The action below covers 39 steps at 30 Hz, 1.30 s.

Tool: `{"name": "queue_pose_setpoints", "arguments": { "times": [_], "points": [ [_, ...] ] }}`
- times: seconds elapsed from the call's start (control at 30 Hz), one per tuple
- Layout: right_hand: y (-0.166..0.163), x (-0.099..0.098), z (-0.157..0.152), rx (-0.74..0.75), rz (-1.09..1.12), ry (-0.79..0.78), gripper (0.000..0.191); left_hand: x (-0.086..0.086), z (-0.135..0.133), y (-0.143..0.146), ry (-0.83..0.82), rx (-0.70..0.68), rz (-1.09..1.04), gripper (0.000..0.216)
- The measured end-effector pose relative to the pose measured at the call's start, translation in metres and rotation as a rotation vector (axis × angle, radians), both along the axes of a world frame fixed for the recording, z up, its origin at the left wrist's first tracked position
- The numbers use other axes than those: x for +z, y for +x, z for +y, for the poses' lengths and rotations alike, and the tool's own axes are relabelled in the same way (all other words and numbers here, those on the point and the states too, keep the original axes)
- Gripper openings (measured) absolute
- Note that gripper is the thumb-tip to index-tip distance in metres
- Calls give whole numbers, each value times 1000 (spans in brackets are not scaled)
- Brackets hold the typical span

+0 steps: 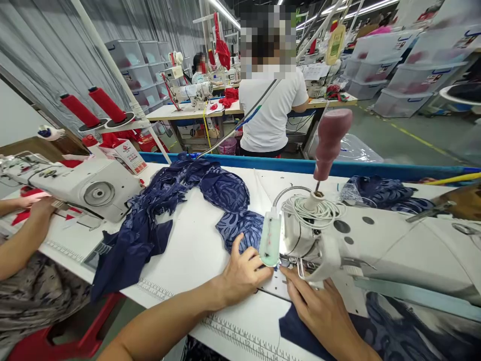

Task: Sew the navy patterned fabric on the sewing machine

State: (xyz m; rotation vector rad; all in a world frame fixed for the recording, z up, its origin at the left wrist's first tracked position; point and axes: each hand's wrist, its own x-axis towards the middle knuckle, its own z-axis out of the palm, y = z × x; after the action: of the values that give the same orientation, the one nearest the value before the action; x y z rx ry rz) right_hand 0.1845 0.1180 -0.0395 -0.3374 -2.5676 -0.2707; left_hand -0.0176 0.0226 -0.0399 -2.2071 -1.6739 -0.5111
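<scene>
Navy patterned lace fabric (240, 228) bunched lower centre of frame, right at the white sewing machine head (319, 235), trailing off toward the upper left across the white table (195, 250). Left hand (244, 273) pressed flat on it, fingers loosely curled, gripping nothing. Right hand (319, 311) fingers out, just under the needle area, pinning cloth down. Dusty pink thread cone (330, 143) up top.

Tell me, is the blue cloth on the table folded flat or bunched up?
Bunched up: the blue cloth lies in crumpled heaps across the table.
</scene>
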Motion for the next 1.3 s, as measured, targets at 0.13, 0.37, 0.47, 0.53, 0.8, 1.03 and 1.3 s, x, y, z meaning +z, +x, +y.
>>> {"name": "queue_pose_setpoints", "arguments": {
  "times": [0.13, 0.37, 0.47, 0.53, 0.8, 1.03, 1.3],
  "points": [
    [-1, 1, 0, -16, -34, -33, 38, -2, 2, 0, 36, -17, 2, 23],
    [-2, -5, 2, -11, -16, -98, 40, -3, -3, -3, 63, -1, -49, 30],
    [-2, -7, 2, -12, -6, -116, 40, -2, -4, -5, 93, -19, -81, 29],
    [-2, -6, 2, -8, -3, -141, 39, -1, -4, -6, 90, -36, -90, 30],
    [1, -3, 3, -20, -2, -183, 35, 1, -1, -3, 40, -37, -8, 28],
    [1, 5, 3, 8, 68, -196, 33, 2, -1, -3, 33, -17, 29, 28],
    [-1, -3, 0, -3, 27, -185, 37, 8, -3, -4, 14, -33, 20, 28]
  ]
}}
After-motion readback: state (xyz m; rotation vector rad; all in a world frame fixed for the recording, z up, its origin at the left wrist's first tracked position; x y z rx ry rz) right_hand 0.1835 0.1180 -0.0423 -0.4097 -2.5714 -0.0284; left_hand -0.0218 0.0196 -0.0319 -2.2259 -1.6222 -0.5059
